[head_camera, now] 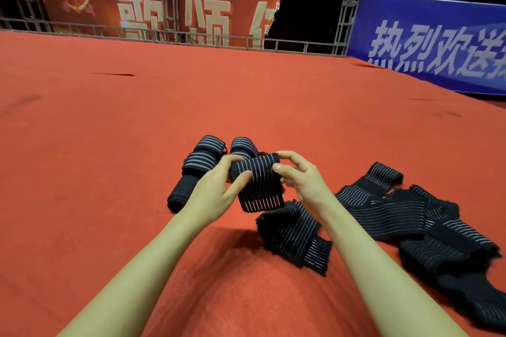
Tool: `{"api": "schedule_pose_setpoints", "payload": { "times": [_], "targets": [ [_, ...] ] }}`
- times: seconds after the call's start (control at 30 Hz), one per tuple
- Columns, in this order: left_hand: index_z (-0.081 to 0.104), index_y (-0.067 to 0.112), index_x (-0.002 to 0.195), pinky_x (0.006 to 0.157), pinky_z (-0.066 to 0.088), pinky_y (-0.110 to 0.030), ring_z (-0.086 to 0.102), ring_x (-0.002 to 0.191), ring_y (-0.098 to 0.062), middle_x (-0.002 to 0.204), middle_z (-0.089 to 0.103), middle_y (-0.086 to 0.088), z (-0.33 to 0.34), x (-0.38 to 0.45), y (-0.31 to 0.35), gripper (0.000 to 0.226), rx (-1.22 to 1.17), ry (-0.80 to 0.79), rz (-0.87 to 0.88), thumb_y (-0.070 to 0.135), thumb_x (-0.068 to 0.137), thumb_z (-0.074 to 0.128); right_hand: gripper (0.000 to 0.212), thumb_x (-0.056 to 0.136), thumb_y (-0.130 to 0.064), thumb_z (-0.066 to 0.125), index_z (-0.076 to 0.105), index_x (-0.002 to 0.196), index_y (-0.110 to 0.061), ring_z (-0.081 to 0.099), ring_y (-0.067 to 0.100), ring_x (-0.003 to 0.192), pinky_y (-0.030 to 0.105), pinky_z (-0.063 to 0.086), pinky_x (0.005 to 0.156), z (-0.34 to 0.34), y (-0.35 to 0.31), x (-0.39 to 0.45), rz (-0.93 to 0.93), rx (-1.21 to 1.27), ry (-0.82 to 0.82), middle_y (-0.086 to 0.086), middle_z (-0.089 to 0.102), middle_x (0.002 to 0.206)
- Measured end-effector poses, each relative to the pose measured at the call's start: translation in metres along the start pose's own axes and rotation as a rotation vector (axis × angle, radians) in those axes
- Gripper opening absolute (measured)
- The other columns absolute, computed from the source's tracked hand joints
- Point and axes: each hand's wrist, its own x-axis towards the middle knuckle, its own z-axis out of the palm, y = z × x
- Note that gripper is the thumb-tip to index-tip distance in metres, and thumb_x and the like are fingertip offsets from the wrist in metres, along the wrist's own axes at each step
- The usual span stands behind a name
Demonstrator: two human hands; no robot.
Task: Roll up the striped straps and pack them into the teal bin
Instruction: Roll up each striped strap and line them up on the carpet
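On the red carpet, furthest left, a few finished rolls of black strap with pale stripes lie bunched together, touching one another, just beyond the hands. They show what to aim for: tight cylinders with square ends.

The left hand pinches the left end of the roll being wound, thumb on the near face and fingers curled over the far side. Its job, as I judge it, is to hold the core firm so the turns already made do not slacken. The right hand grips the opposite end, thumb against the near face and forefinger hooked over the top, ready to turn the roll. The roll is held above the carpet, and its unwound tail hangs down towards the loose length folded on the floor below.

To do this step well, keep the tail under light tension, let the stripes run parallel to the roll's edges so the turns stack without spiralling sideways, and feed the slack up before it twists.

To the right, a heap of unrolled striped straps sprawls over the carpet, overlapping and partly tangled; much work looks to remain. The teal bin is not in view, so packing must wait.
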Motion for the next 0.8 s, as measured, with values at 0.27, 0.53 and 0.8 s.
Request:
{"api": "schedule_pose_setpoints", "payload": {
  "times": [0.27,0.53,0.8],
  "targets": [
    [0.056,0.022,0.109,0.076,0.047,-0.018,0.055,0.093,-0.005,0.102,0.056,0.003,0.004,-0.005,-0.006,0.031,-0.071,0.013,0.164,0.033,0.082,0.067,0.027,0.077,-0.036,0.068,0.071,0.098,-0.02,0.059,0.012,0.079,0.023,0.046,0.069,-0.001,0.013,-0.009,0.072,0.052,-0.061,-0.005,0.069,0.088],
    [0.052,0.035,0.113,0.089,0.042,-0.019,0.051,0.105,-0.005,0.113,0.052,0.007,0.005,-0.017,-0.017,0.033,-0.064,-0.116,0.125,0.048,0.083,0.058,0.035,0.082,-0.003,0.069,0.068,0.111,-0.022,0.065,0.011,0.089,0.019,0.05,0.079,-0.008,0.017,-0.013,0.036,-0.031,-0.096,-0.001,0.072,0.092],
    [0.054,0.011,0.126,0.088,0.037,-0.008,0.047,0.102,0.003,0.109,0.048,0.0,0.01,-0.023,-0.021,0.052,0.015,-0.01,0.144,0.021,0.079,0.074,0.031,0.084,-0.004,0.069,0.065,0.11,-0.019,0.065,0.01,0.097,0.019,0.049,0.08,-0.002,0.032,-0.013,0.05,-0.096,-0.06,0.0,0.071,0.105]
  ]
}}
